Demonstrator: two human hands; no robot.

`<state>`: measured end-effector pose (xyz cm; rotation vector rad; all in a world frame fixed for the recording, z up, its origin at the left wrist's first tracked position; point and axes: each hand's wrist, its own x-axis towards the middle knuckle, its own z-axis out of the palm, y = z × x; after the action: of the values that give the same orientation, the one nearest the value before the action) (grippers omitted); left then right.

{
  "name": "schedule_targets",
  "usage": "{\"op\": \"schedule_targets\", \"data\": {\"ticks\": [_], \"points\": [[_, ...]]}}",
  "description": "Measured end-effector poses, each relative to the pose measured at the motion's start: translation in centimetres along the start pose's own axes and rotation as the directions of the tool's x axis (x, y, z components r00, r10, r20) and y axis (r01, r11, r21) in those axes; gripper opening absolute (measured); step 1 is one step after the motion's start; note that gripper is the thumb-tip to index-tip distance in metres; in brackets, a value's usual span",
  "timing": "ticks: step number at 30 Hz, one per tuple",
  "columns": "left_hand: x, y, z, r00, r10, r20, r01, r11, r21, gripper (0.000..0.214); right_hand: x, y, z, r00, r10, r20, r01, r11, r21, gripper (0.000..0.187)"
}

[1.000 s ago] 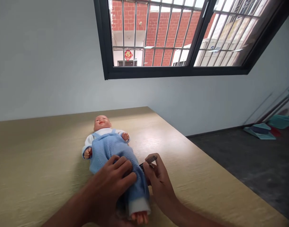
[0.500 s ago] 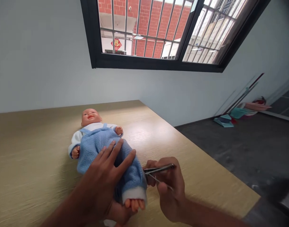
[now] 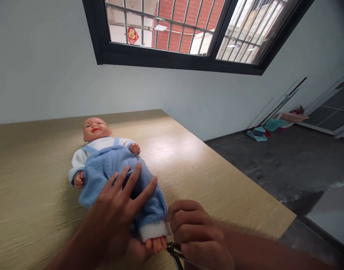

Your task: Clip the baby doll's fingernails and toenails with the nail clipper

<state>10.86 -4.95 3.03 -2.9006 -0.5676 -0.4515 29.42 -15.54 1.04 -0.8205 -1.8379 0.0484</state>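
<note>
- Plainly, the doll (image 3: 108,159) is laid face up on the wooden table (image 3: 217,187), stretching from left of centre to the bottom middle of the frame.
- The left hand (image 3: 117,208) is spread over the blue clothing, its fingers splayed, nothing pinched between them.
- The right hand (image 3: 197,228) is curled closed around a small metal tool (image 3: 176,252), whose tip is held at the toes (image 3: 155,244); whether they are touched cannot be told.
- A light body is expected, with soft, shifting cloth; it is best steadied by the lower leg.
- The tool, seemingly stiff and slick, is best gripped behind its tip.
</note>
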Motion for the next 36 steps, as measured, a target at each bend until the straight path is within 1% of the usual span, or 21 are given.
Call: {"op": "schedule_targets", "data": {"ticks": [2,3,5,8,12,17,24,26,27,30,31,32,34,36], "points": [[0.0,0.0,-0.1,1.000,0.001,-0.008,-0.001,1.000,0.006,0.092,0.2,-0.6,0.0,0.997,0.077,-0.018,-0.075,0.994,0.086,0.048],[-0.1,0.1,-0.2,1.000,0.006,-0.015,-0.006,1.000,0.005,0.091,0.2,-0.9,0.1,0.992,0.121,-0.047,-0.115,0.987,0.114,0.048],[-0.1,0.1,-0.2,1.000,0.015,-0.022,-0.015,1.000,0.002,0.089,-0.1,-1.3,0.5,0.976,0.185,-0.117,-0.170,0.977,0.132,0.048],[-0.1,0.0,-0.2,0.999,0.025,-0.037,-0.025,1.000,0.003,0.089,-1.0,-1.6,1.1,0.940,0.289,-0.180,-0.267,0.954,0.135,0.043],[-0.1,0.0,-0.1,0.999,0.030,-0.044,-0.029,1.000,0.002,0.086,-1.6,-2.1,0.8,0.919,0.381,-0.102,-0.372,0.923,0.094,0.032],[-0.2,0.1,0.0,0.998,0.026,-0.049,-0.026,1.000,0.000,0.085,-1.6,-2.3,0.2,0.923,0.384,-0.030,-0.379,0.921,0.092,0.025],[-0.2,0.0,-0.1,0.999,0.015,-0.031,-0.016,1.000,-0.017,0.087,-1.4,-2.6,0.1,0.926,0.376,0.023,-0.376,0.923,0.077,0.024],[-0.2,0.0,-0.2,0.999,0.016,-0.039,-0.017,1.000,-0.024,0.087,-1.0,-2.5,0.2,0.928,0.374,0.008,-0.373,0.925,0.071,0.028],[-0.2,0.0,-0.2,0.999,0.016,-0.045,-0.017,0.999,-0.026,0.086,-0.7,-2.3,0.4,0.933,0.358,-0.026,-0.354,0.931,0.084,0.030],[-0.2,0.0,-0.1,0.998,0.019,-0.063,-0.020,0.999,-0.029,0.081,0.1,-1.9,0.7,0.958,0.258,-0.121,-0.238,0.958,0.158,0.038],[-0.2,0.0,0.0,0.998,0.021,-0.064,-0.023,0.999,-0.029,0.080,0.3,-1.9,0.7,0.959,0.251,-0.133,-0.227,0.958,0.174,0.041],[-0.2,0.0,0.0,0.997,0.025,-0.067,-0.027,0.999,-0.030,0.079,0.4,-2.1,0.7,0.951,0.283,-0.125,-0.260,0.950,0.174,0.042],[-0.2,0.0,0.0,0.997,0.028,-0.072,-0.031,0.999,-0.028,0.078,0.4,-2.6,0.5,0.902,0.427,-0.069,-0.415,0.899,0.142,0.043],[-0.1,0.0,0.1,0.997,0.026,-0.071,-0.028,0.999,-0.025,0.078,0.2,-3.2,0.4,0.862,0.505,-0.044,-0.497,0.858,0.127,0.042]]}}
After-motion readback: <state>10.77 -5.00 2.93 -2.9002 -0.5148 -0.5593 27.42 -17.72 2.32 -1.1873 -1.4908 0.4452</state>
